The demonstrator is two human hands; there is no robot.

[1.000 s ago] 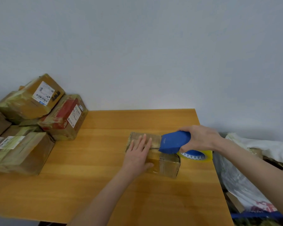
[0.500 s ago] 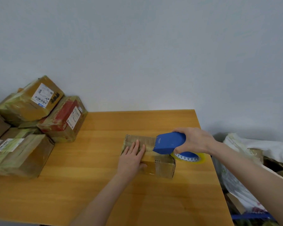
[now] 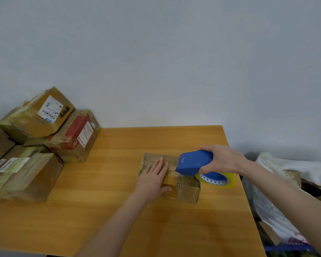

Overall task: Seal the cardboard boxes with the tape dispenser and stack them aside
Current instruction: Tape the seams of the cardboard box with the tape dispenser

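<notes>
Taping one cardboard box (image 3: 186, 189), centre-right of worktop (image 3: 109, 210).
Sealed boxes (image 3: 33, 145) piled far left, clear of work. Left hand (image 3: 154, 179), fingers straight, pins the box steady; tape dispenser (image 3: 195, 162) rests on its right end, fingers of right hand (image 3: 224, 160) wrapped round it, probably to tape the seam.

The tape dispenser (image 3: 195, 162) is blue, its tape roll (image 3: 230, 181) yellow (white triangles on the core); the cardboard box (image 3: 188, 190) brown.

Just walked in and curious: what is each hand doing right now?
Left hand: open, pressing flat on the cardboard box.
Right hand: gripping the blue tape dispenser.
</notes>
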